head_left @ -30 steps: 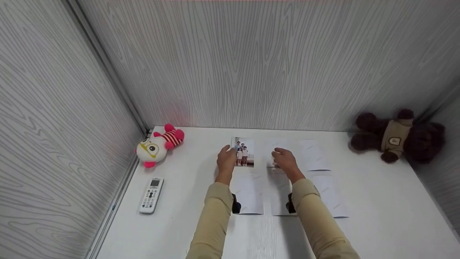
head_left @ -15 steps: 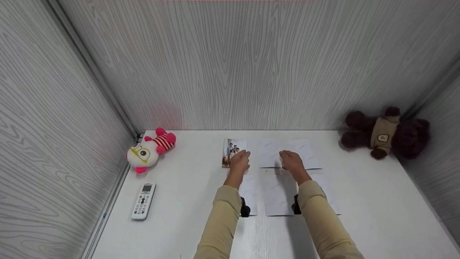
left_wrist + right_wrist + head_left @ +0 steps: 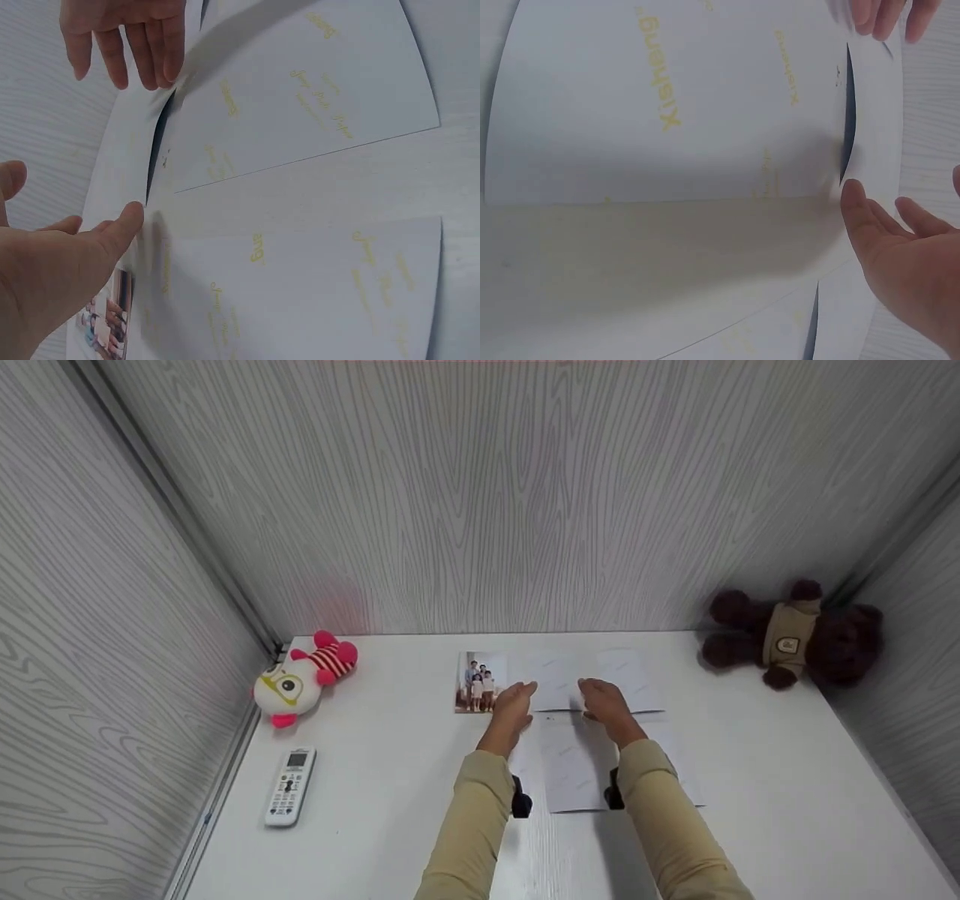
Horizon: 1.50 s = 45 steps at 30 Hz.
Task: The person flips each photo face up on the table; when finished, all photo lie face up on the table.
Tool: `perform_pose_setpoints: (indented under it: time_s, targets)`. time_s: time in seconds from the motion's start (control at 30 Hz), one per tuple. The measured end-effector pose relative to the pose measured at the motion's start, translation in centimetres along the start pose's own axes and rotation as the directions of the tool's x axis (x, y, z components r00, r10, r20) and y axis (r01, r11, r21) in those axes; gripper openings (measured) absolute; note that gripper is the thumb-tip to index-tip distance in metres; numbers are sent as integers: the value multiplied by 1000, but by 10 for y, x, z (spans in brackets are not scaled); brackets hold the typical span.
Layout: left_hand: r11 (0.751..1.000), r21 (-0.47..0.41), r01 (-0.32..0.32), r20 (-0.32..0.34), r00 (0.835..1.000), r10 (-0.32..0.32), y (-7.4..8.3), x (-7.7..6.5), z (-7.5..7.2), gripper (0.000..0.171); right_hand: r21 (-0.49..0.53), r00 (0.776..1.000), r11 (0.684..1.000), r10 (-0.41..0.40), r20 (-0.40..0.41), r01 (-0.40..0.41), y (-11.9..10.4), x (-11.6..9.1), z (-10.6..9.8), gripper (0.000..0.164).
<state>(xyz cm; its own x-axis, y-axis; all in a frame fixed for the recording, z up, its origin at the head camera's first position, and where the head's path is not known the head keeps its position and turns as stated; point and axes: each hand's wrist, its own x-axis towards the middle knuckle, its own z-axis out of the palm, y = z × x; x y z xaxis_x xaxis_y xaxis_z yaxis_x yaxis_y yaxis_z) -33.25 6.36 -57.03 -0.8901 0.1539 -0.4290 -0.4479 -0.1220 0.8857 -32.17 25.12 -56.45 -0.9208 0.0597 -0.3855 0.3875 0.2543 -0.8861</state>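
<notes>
In the head view my left hand (image 3: 514,714) hovers by the left side of a face-down photo (image 3: 556,671), its back white with faint printed lettering. My right hand (image 3: 606,709) is at the lower right of that same photo, over the neighbouring face-down photo (image 3: 622,675). Both hands have loosely extended fingers; in the right wrist view the right thumb (image 3: 853,193) is right at a raised paper edge. To the left lies a face-up photo (image 3: 480,682) of a family group. A front-row face-down photo (image 3: 574,769) lies below the hands, others partly behind the forearms.
A remote control (image 3: 291,787) lies at the left of the white table (image 3: 375,825). A pink-and-white plush toy (image 3: 304,682) rests at the back left corner. At the back right lies a brown teddy bear (image 3: 795,637). Wood-grain panels (image 3: 480,510) close off the back and sides.
My left hand has moved right, off the face-up photo to the face-down one beside it. My right hand has shifted slightly right. The head view has swung a little to the right.
</notes>
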Motion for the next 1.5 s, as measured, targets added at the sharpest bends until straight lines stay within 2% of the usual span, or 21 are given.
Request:
perform_pose_setpoints:
  time_s: [0.27,0.53,0.67,0.87,1.07,1.2,1.33,1.5]
  targets:
    - [999,-30,36,38,999,-35,-3,-1,0,64,157,999,987,41,1,-40,6,2,-1,65]
    - [998,-47,49,27,998,-48,-6,2,4,62,232,998,971,69,-11,-64,9,3,-4,64]
    - [999,-9,42,1,999,-42,-5,4,5,58,282,995,955,95,-7,-89,6,2,-3,64]
    - [999,46,11,-18,1000,-11,-3,4,5,37,288,989,949,146,-34,-130,3,6,-1,60]
    - [994,108,23,-58,998,-17,-4,2,7,28,281,983,945,181,-33,-164,5,9,-2,60]
    - [998,59,37,-40,999,-35,-6,3,9,25,290,982,943,183,-46,-162,5,7,-3,61]
    - [999,-3,40,-20,999,-40,-8,4,10,30,278,983,948,175,-57,-153,2,5,-1,60]
    - [999,-3,33,-16,999,-33,-10,2,10,28,275,984,950,170,-44,-152,1,3,2,62]
